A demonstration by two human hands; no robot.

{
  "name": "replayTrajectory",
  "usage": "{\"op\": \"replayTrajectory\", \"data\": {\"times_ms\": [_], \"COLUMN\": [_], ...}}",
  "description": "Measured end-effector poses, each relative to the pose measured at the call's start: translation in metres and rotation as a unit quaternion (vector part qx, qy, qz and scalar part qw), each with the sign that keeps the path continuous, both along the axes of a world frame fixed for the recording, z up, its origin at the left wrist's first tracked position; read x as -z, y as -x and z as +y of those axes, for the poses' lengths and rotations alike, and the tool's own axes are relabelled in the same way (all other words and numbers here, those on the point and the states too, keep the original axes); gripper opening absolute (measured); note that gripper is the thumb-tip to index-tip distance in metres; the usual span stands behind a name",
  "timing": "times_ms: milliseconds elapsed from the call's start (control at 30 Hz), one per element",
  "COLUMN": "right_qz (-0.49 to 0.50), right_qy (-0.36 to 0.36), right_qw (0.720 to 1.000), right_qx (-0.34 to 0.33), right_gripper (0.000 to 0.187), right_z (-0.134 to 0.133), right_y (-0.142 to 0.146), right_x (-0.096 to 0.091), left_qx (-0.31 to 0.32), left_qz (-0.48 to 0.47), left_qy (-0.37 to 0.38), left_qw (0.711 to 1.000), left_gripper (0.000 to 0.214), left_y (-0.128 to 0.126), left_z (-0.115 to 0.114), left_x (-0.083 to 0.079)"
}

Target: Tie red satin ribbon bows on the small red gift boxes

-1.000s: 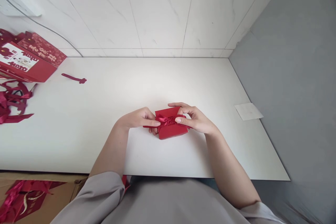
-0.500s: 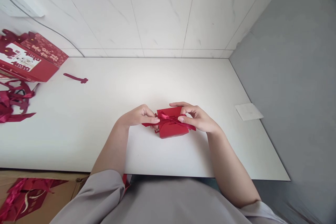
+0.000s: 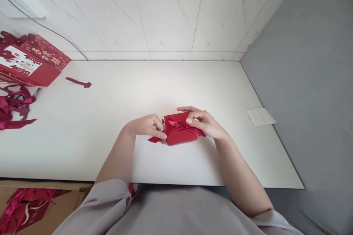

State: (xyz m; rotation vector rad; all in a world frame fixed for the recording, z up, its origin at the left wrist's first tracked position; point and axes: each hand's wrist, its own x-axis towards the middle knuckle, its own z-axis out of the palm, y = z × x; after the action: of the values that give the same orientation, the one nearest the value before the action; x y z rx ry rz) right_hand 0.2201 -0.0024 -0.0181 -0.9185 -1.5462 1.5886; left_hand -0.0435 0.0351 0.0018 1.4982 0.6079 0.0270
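Observation:
A small red gift box (image 3: 180, 138) lies on the white table in front of me, with a dark red ribbon (image 3: 174, 123) tied in a bow across its top. At the box's left end, my left hand (image 3: 150, 127) is closed, pinching a ribbon tail between thumb and fingers; the tail's end sticks out to the left below the hand. My right hand (image 3: 205, 122) is wrapped round the right side of the box, its thumb on the top by the bow and its index finger stretched along the far edge. Part of the box's right end is hidden under that hand.
Red printed boxes (image 3: 41, 62) and a heap of red ribbons (image 3: 18, 104) occupy the table's left end. A flower-tipped red strip (image 3: 79, 82) lies near them. White paper (image 3: 260, 116) rests by the right edge. Below left, a cardboard box (image 3: 64, 205) holds red gift bags. A tiled wall stands behind.
My left hand has moved slightly down toward me, drawing the left ribbon tail lower along the box's end. My right thumb has shifted slightly up on the box, which stays in place.

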Motion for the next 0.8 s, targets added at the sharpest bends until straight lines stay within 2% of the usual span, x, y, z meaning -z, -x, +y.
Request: {"op": "replayTrajectory", "data": {"times_ms": [200, 400, 800], "right_qz": [0.012, 0.001, 0.015], "right_qy": [0.002, -0.019, -0.055], "right_qw": [1.0, 0.999, 0.998], "right_qx": [0.004, 0.027, 0.039], "right_gripper": [0.031, 0.039, 0.041], "right_z": [0.0005, 0.0034, 0.0062], "right_y": [0.0014, -0.0001, -0.002], "right_x": [0.0026, 0.0053, 0.0083], "left_qx": [0.002, 0.003, 0.011], "left_qz": [-0.014, 0.0, -0.006], "left_qy": [0.021, 0.008, 0.002], "left_qw": [1.0, 1.0, 1.0], "left_gripper": [0.025, 0.025, 0.02], "left_y": [-0.0019, -0.0012, -0.0032], "left_z": [-0.0009, -0.0006, -0.0019], "left_x": [-0.0002, 0.0028, 0.0078]}}
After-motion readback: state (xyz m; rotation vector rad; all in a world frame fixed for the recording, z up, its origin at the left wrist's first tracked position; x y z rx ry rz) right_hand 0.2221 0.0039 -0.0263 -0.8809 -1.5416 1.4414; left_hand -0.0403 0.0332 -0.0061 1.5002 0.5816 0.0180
